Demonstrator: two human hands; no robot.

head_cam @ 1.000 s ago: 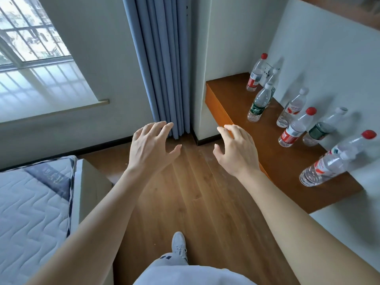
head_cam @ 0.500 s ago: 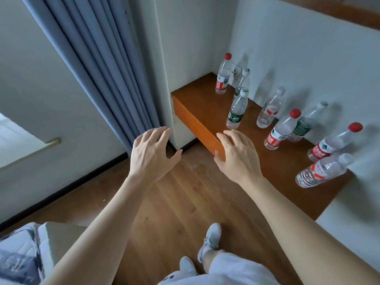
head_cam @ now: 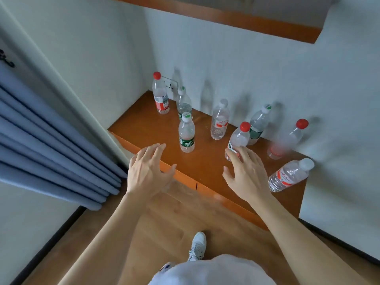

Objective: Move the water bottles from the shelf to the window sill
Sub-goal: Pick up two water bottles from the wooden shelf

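- My left hand (head_cam: 150, 171) was open, fingers spread, over the front edge of the shelf (head_cam: 144, 128). I'd judge it was lined up for the green-labelled bottle (head_cam: 186, 134) just beyond.
- My right hand (head_cam: 244, 175) was open too, fingertips at the base of the red-capped bottle (head_cam: 238, 138). The hand hid any contact, so I could not tell if they touched.
- All eight water bottles (head_cam: 219, 122) stood on the glossy orange-brown wood, none grasped; the window sill was out of view.
- They were clear, thin, ribbed plastic, slim enough for one hand each.
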